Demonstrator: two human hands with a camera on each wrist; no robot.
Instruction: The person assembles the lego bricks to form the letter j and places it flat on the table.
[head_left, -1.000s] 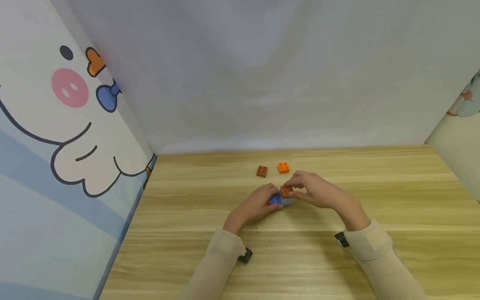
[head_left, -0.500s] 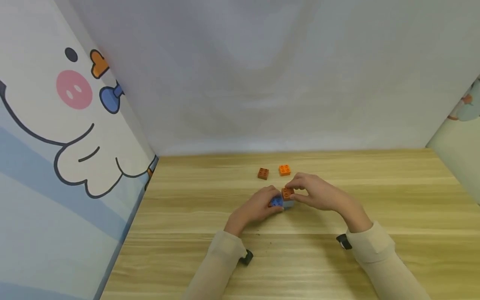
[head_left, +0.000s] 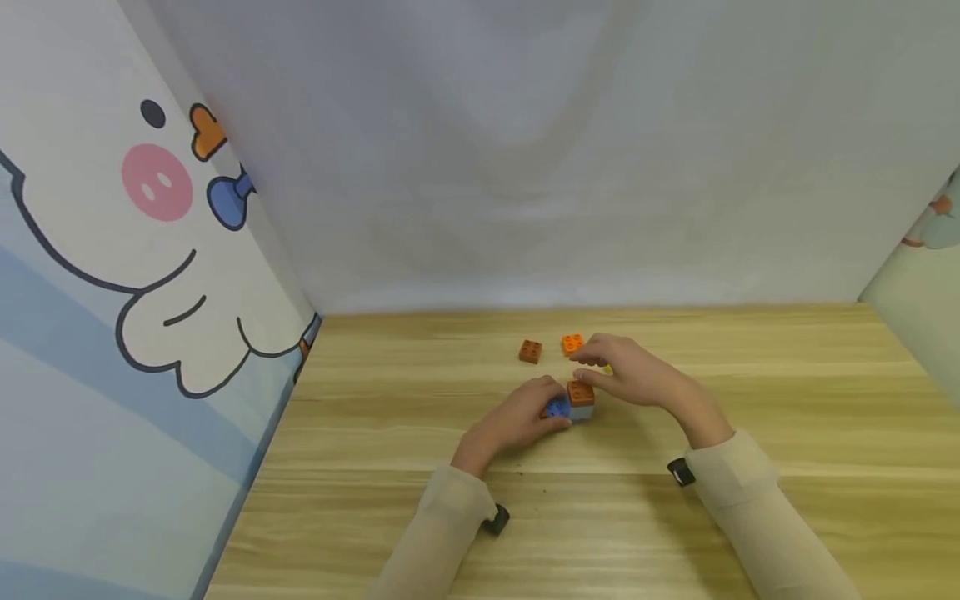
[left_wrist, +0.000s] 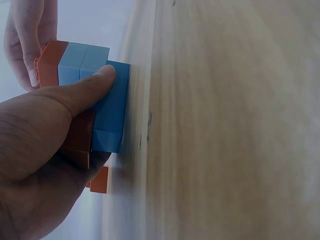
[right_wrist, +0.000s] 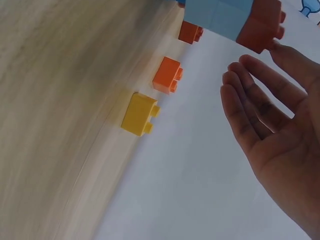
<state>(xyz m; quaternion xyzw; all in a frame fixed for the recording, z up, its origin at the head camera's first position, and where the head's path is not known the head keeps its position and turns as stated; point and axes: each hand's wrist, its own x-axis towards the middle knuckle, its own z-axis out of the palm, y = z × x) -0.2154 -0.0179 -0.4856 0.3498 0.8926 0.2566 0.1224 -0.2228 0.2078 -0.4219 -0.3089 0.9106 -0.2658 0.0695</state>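
A small stack of toy building bricks stands on the wooden table, gripped by my left hand (head_left: 517, 415). It has a blue base brick (left_wrist: 112, 107), light blue bricks (left_wrist: 84, 59) above that, and a reddish-brown brick (head_left: 581, 392) on top. Another brown brick (left_wrist: 80, 137) sits inside the left palm, partly hidden. Blue studs (head_left: 556, 407) show between that hand's thumb and fingers. My right hand (head_left: 636, 372) hovers by the top brick, fingers parted and holding nothing. In the right wrist view its thumb is close to the top brick's edge; whether it touches, I cannot tell.
Behind the hands lie a loose brown brick (head_left: 530, 351) and an orange brick (head_left: 572, 343). A yellow brick (right_wrist: 139, 115), mostly hidden behind the right hand in the head view, lies beside them. A pale wall (head_left: 480, 208) rises behind the table (head_left: 390, 417).
The right hand has let go of the reddish-brown brick, which now sits on the light blue part, and has lifted slightly away. The left hand keeps its grip. The head view has shifted slightly.
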